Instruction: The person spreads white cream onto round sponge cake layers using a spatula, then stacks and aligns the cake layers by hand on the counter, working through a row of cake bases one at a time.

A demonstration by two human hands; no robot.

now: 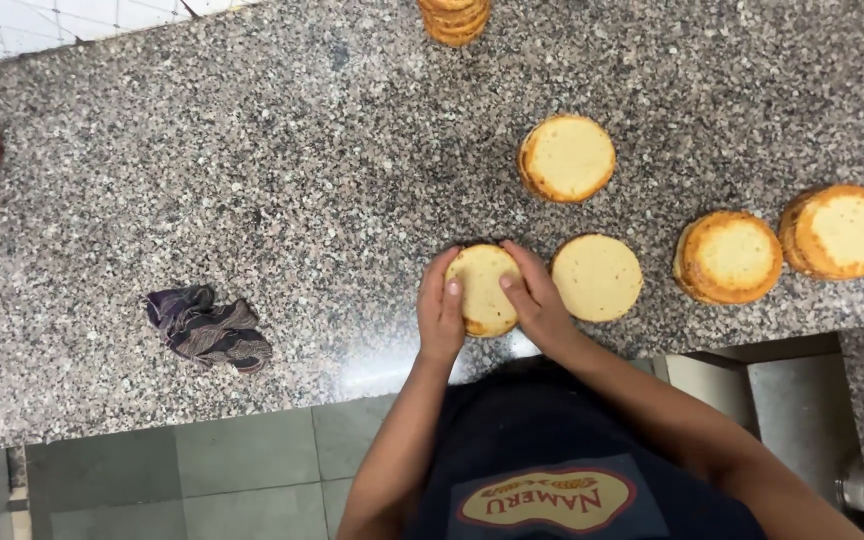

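Left hand [440, 312] and right hand [537, 300] are closing around one round sponge cake [482, 290], lower centre, on the speckled bench [282, 150] near its front edge. Risk: the soft cake is liable to crack or slide off under squeezing. Count: five more single cakes, one stack [455, 18] at top, one cloth [209, 327].

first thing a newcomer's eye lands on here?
Both hands, left hand and right hand, clasp a round sponge cake at the near edge of the speckled stone counter. More cakes lie to its right, the nearest cake just beside it, and a stack sits at the far edge. A crumpled dark cloth lies to the left.
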